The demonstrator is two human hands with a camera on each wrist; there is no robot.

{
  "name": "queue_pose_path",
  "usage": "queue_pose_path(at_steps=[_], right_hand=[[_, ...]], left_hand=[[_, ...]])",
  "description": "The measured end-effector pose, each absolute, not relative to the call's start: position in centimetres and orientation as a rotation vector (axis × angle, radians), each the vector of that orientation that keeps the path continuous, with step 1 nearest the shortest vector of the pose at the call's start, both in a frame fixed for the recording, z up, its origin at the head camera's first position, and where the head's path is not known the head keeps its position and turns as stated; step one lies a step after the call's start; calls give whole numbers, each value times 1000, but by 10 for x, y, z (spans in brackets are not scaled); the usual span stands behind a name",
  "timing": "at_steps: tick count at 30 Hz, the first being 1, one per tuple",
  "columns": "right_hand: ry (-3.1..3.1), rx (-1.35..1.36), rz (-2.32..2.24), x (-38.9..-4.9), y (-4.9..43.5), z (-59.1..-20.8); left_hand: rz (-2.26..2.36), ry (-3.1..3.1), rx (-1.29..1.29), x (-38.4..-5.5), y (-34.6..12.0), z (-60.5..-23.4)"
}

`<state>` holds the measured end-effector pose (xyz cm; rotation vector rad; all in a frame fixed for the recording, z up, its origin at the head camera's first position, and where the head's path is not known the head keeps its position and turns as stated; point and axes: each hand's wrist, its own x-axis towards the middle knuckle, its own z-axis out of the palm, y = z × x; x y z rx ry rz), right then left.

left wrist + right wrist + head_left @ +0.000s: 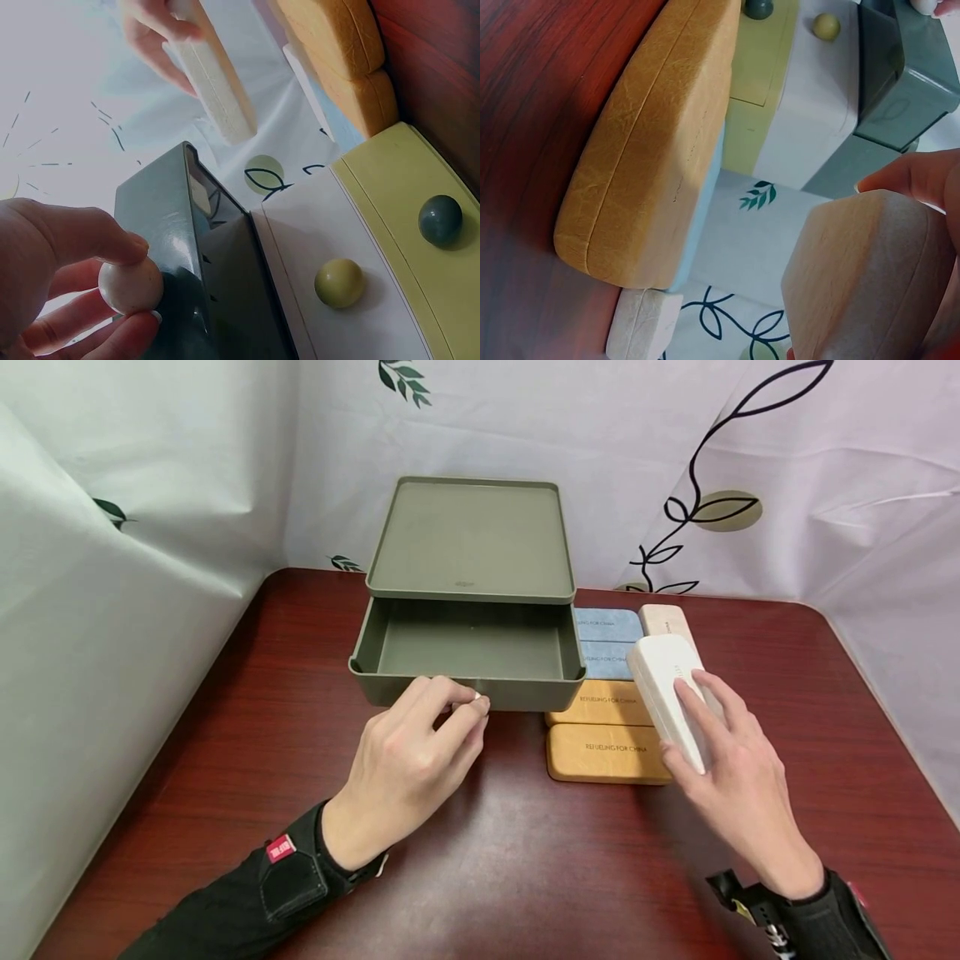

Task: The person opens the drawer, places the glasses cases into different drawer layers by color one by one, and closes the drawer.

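My left hand (412,756) pinches the round white knob (131,286) of a grey-green drawer (517,696) between thumb and fingers. The drawer stands pulled out from under the flat green top (472,539) of its cabinet, and its visible floor is bare. To the right, my right hand (738,772) grips a white glasses case (660,681), tilted and raised above other cases. Two orange glasses cases (603,752) lie below it, side by side. Behind them are two blue cases (611,625), partly hidden by the drawer, and a beige case (667,620).
In the left wrist view, a white drawer front (300,225) with a yellow-green knob (340,283) and a yellow-green front (405,180) with a dark knob (440,221) sit under the open drawer. White leaf-printed cloth (622,460) hangs behind the dark red table (495,877).
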<state>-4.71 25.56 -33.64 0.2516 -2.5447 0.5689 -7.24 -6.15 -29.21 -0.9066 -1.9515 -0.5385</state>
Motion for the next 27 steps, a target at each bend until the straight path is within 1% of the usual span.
queue_pose_path(at_steps=[27], right_hand=[[-2322,380,761,-47,246,-332]], left_hand=[[-541,-1936,-921,-64,-61,-289]])
